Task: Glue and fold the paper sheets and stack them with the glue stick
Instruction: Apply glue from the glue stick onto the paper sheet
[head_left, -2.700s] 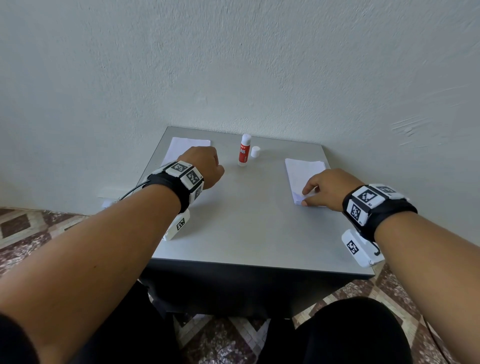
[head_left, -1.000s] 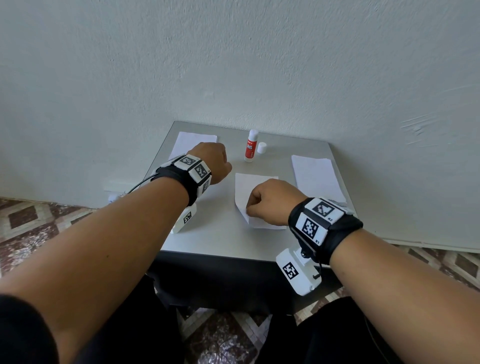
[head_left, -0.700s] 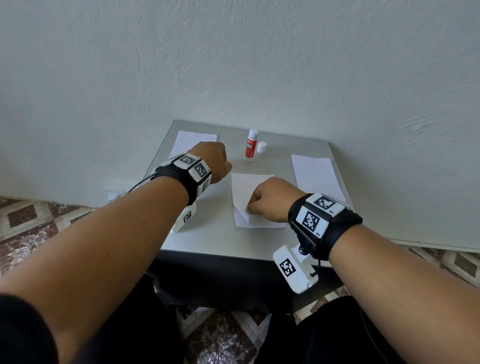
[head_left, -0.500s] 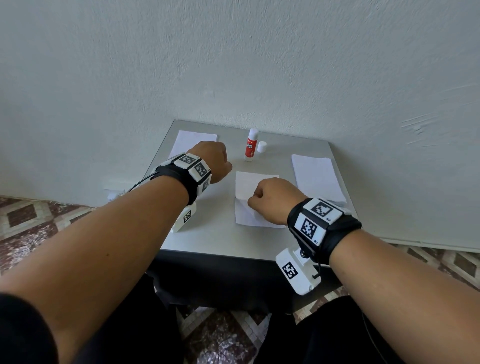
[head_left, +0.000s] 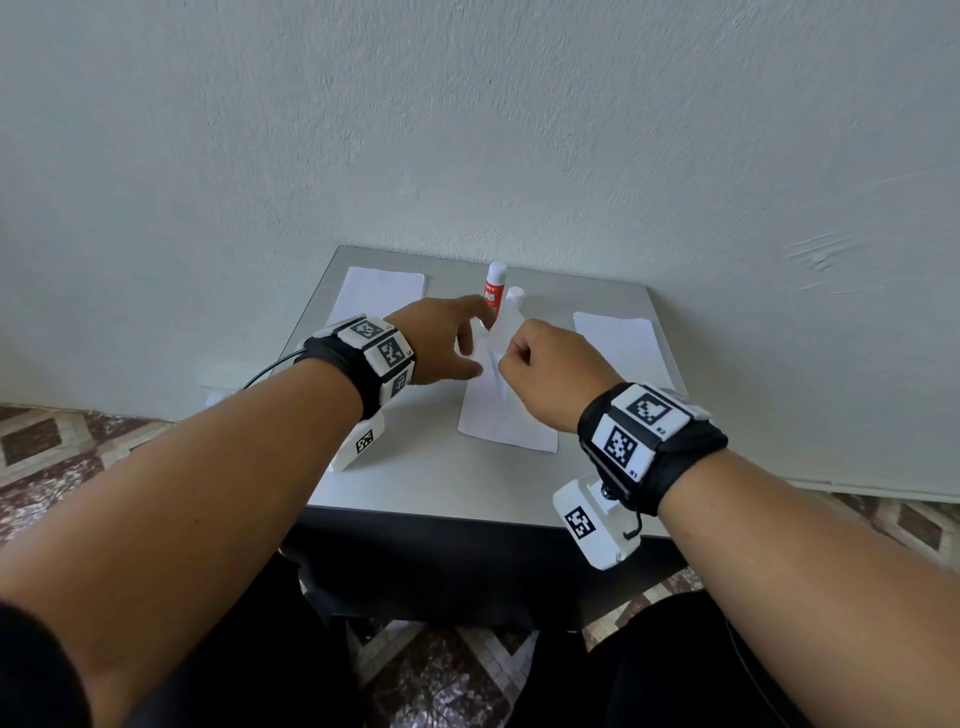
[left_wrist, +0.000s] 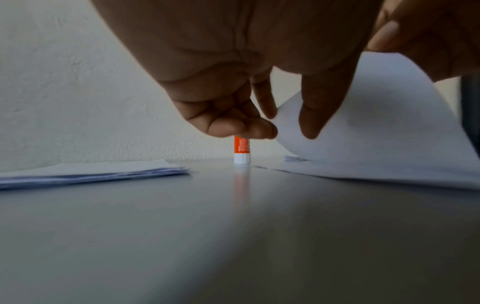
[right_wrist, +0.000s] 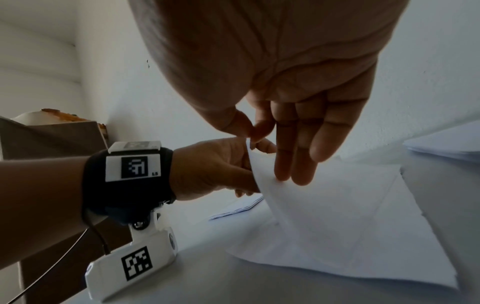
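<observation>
A white paper sheet (head_left: 498, 421) lies in the middle of the grey table (head_left: 415, 483). My right hand (head_left: 511, 358) pinches its left edge between thumb and forefinger and holds that edge raised, so the sheet (right_wrist: 337, 226) curls up. My left hand (head_left: 470, 343) is beside that raised edge with its fingers spread. In the left wrist view its thumb is in front of the sheet (left_wrist: 376, 133) and its fingers are behind, with a gap. The red and white glue stick (head_left: 493, 296) stands uncapped at the back, with its white cap (head_left: 514, 294) beside it.
A stack of folded sheets (head_left: 382, 291) lies at the table's back left and another paper pile (head_left: 618, 343) at the right. The wall stands directly behind the table. A brown box (right_wrist: 52, 139) stands off to the left, and tiled floor surrounds the table.
My right hand pulled a sheet from the right pile to the middle and has now lifted its left edge. My left hand has opened from a fist and moved right to that edge.
</observation>
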